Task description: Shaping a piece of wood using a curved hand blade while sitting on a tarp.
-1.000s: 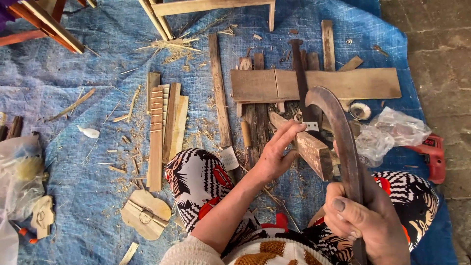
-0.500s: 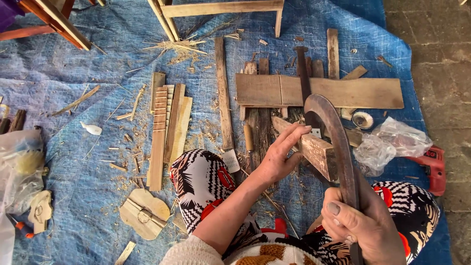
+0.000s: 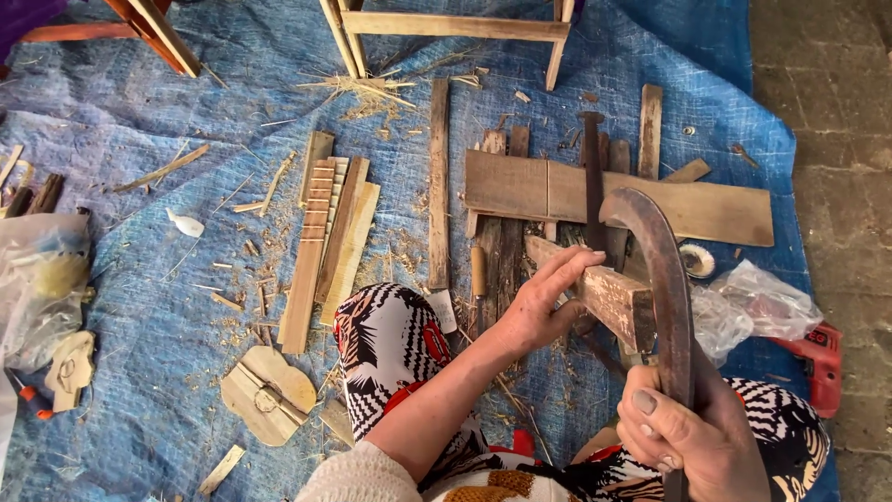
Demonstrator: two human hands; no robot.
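Observation:
My right hand [image 3: 686,437] grips the handle of a long curved rusty blade [image 3: 655,265], whose hooked tip rises over the wood pile. My left hand [image 3: 544,302] rests on the near end of a short thick wood block [image 3: 609,293], fingers stretched along its top and thumb under its side. The block lies slantwise on several dark boards. My knees in black, white and red patterned cloth [image 3: 390,349] are below the hands.
A blue tarp [image 3: 186,102] covers the ground, littered with shavings. Thin wood strips [image 3: 330,237], a long plank [image 3: 618,197], a flat carved wooden shape [image 3: 268,395], plastic bags [image 3: 753,307], a red power tool [image 3: 818,358] and a wooden frame [image 3: 446,26] lie around.
My left hand has shifted from pinching the block's top to lying flat along it. The curved blade has stayed nearly where it was.

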